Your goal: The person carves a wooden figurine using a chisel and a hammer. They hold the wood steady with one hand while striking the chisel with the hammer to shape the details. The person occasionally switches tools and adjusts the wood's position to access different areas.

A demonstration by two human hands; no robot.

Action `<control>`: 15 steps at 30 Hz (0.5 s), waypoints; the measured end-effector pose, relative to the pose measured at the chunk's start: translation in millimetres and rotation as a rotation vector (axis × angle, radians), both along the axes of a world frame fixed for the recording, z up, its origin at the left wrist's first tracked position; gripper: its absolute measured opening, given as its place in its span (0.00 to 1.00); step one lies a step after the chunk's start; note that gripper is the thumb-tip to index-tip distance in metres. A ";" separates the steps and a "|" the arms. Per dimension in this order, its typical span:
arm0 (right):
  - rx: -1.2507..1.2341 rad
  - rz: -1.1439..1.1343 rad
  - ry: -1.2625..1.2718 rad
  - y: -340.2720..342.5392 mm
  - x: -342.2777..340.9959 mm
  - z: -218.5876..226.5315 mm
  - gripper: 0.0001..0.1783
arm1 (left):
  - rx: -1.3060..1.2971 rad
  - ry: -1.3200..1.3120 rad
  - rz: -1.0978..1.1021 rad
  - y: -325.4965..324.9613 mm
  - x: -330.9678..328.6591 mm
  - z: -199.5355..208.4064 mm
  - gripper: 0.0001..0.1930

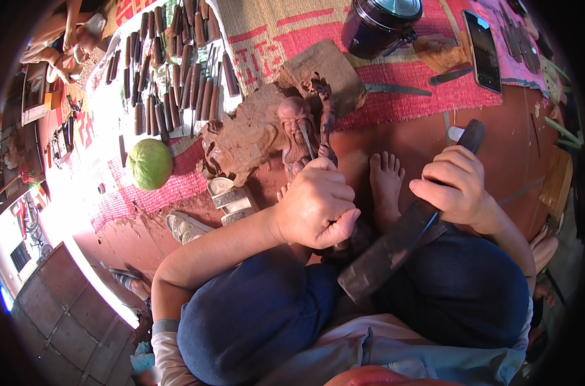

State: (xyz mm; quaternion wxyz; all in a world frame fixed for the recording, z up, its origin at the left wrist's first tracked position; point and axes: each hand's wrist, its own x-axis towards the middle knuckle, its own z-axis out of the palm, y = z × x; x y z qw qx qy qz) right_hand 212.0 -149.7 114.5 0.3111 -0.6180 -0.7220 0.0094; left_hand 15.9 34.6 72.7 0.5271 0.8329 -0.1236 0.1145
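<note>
A carved reddish-brown wooden figurine [291, 110] of a bearded old man with a staff stands in front of my feet, leaning on rough wood. My left hand [319, 204] is wrapped round a chisel [308, 143]; its thin metal shank reaches up to the figurine's beard, while the fist hides most of the handle. My right hand [456, 186] grips a long dark wooden mallet bar [387, 256], slanting from upper right down over my lap. The bar is apart from the chisel.
Many wood-handled chisels [192, 83] lie on white cloth at upper left. A green round fruit [149, 164], sandals [231, 198] and a rough wood block [337, 67] are nearby. A dark lidded flask [379, 29], a phone [482, 55] and a blade [398, 89] rest on the mat.
</note>
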 end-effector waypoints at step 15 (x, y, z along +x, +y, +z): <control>-0.011 -0.118 -0.052 6.2 -2.8 15.9 0.18 | -0.273 0.120 0.064 19.2 8.0 17.4 0.21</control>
